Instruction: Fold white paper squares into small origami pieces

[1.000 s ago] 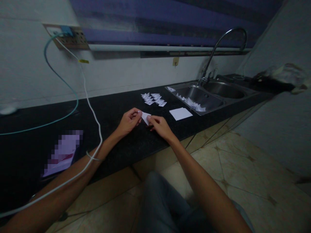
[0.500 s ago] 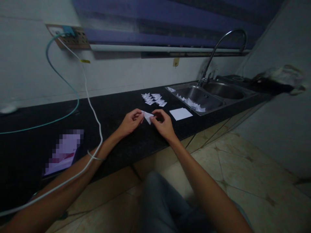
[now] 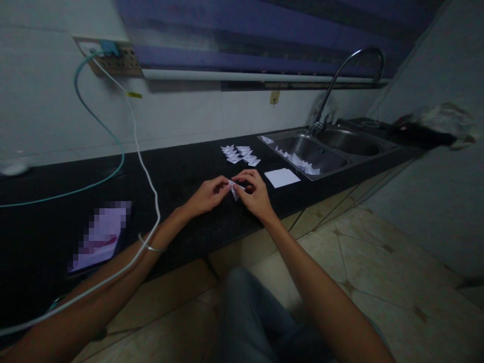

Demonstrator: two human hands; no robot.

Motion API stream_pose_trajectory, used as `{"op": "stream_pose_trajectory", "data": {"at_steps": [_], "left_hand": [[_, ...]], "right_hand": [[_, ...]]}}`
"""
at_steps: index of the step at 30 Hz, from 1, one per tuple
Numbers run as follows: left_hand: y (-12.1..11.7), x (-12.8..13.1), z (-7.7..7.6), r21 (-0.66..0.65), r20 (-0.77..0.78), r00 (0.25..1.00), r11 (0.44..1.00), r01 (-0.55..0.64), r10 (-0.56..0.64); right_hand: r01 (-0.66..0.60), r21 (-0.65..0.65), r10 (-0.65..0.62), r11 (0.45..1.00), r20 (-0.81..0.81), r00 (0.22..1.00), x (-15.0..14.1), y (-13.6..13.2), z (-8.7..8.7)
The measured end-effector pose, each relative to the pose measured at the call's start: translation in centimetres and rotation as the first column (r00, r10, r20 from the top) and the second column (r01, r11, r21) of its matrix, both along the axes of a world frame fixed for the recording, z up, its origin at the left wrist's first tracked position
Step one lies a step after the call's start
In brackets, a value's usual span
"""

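Observation:
Between my two hands is a small white folded paper (image 3: 235, 193), its lower corner pointing down below the fingers. My left hand (image 3: 208, 195) is closed, with its fingertips pinching the paper's left end. The fingers of my right hand (image 3: 254, 191) are closed on the paper from the right, thumb in front, covering much of it. Just behind my hands, folded paper pieces (image 3: 242, 154) lie in two overlapping rows on the black counter (image 3: 181, 171). A stack of white paper sheets (image 3: 282, 178) lies to the right of my right hand.
More folded paper pieces (image 3: 298, 162) line the near rim of the steel sink (image 3: 336, 166), which has a tall faucet (image 3: 333, 80). A phone-like device (image 3: 102, 237) lies at left. A white cable (image 3: 145, 174) crosses over my left forearm from the wall socket (image 3: 117, 60).
My left hand has moved slightly right and down, closer to my right hand. The paper has shifted right and is more covered by my right fingers.

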State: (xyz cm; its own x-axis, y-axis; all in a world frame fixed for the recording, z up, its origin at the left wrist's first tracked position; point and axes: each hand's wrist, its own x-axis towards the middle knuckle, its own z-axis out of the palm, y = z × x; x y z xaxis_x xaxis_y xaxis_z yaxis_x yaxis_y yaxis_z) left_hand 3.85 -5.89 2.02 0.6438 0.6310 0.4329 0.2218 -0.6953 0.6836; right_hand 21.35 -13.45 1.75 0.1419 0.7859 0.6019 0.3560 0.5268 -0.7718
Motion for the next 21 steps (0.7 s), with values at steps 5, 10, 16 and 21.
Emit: {"op": "stream_pose_trajectory", "data": {"at_steps": [5, 10, 16, 21], "left_hand": [[0.19, 0.03, -0.13, -0.006, -0.006, 1.0, 1.0, -0.014, 0.014], [0.29, -0.05, -0.23, 0.028, -0.001, 1.0, 1.0, -0.01, 0.01], [0.23, -0.24, -0.21, 0.046, -0.043, 0.999, 0.999, 0.021, -0.019], [0.48, -0.31, -0.38, 0.056, -0.049, 0.999, 0.998, 0.014, -0.011]], "right_hand": [[0.014, 0.03, -0.014, 0.999, 0.006, 1.0, 0.0, -0.04, 0.0], [0.016, 0.014, -0.016, 1.0, 0.02, 1.0, 0.11, 0.36, -0.42], [-0.022, -0.001, 0.022, 1.0, 0.022, 1.0, 0.14, 0.43, -0.46], [-0.007, 0.008, 0.006, 1.0, 0.068, 0.998, 0.0, 0.42, -0.51]]}}
